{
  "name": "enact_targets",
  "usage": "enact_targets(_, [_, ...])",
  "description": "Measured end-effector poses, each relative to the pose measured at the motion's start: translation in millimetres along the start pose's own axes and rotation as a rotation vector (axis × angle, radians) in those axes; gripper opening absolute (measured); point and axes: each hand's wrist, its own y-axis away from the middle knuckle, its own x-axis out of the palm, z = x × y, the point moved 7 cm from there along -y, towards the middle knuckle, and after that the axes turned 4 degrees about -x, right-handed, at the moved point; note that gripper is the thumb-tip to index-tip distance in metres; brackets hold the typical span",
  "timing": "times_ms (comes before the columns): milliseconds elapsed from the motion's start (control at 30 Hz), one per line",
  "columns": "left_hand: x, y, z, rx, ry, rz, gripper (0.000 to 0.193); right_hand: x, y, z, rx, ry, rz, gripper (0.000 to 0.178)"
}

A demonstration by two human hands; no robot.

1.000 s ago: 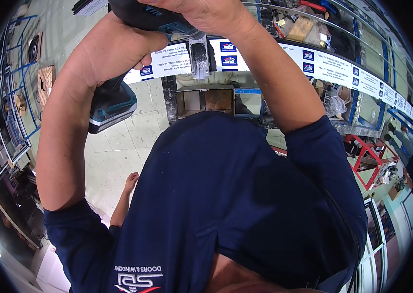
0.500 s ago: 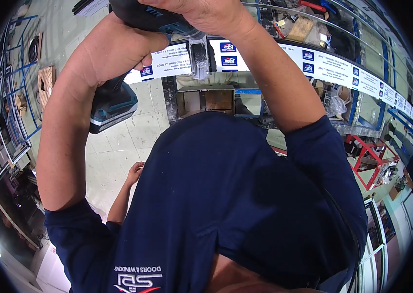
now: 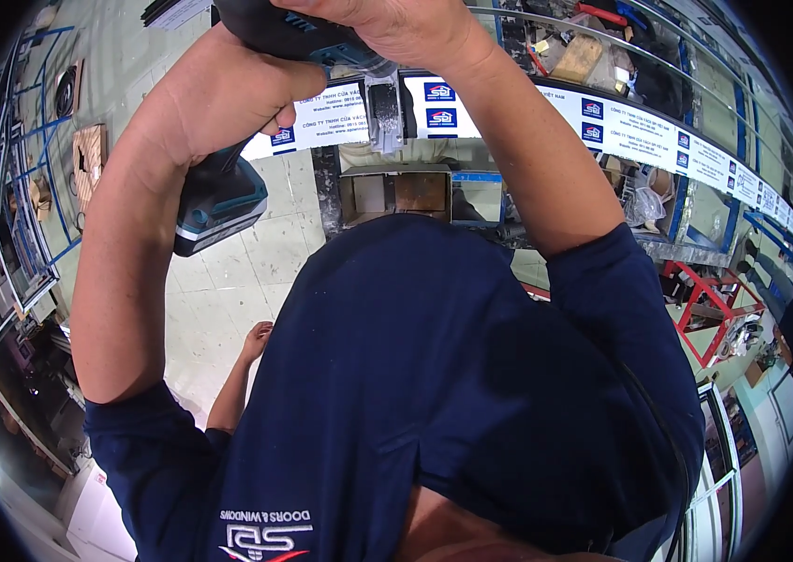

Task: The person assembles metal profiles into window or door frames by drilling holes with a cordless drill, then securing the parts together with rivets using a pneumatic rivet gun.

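A dark cordless drill point(image 3: 298, 37) with teal trim lies across the top of the view. Around its handle my left hand point(image 3: 214, 98) is closed, and the battery point(image 3: 220, 208) sticks out below that wrist. My right hand point(image 3: 406, 26) grips the drill body from the other side; the upper frame edge cuts off part of its fingers. The drill's nose meets a grey metal piece point(image 3: 385, 117) that lies crosswise over a long profile point(image 3: 546, 117) covered in white printed film. The contact point itself is too small to make out.
Under the profile stands a workbench frame point(image 3: 396, 171) with open compartments. Beyond lie a wooden block point(image 3: 577, 58) and loose tools. A red metal frame point(image 3: 704, 309) stands at right, blue racks point(image 3: 45, 140) at left. Another person's hand point(image 3: 256, 339) shows at lower left.
The drill and my left hand have shifted very slightly to the right. The other person's hand has dropped a little. My right hand stays on the drill.
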Motion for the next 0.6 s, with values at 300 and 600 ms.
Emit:
enact_targets(300, [2.6,-4.1,-5.1,0.016,-0.058,0.029,0.019,-5.3,3.1,-2.0,-0.029,-0.036,-0.022,0.058])
enact_targets(600, [0.6,-1.7,-5.8,0.040,-0.078,0.048,0.021,-1.3,1.5,-3.4,-0.030,-0.045,-0.016,0.056])
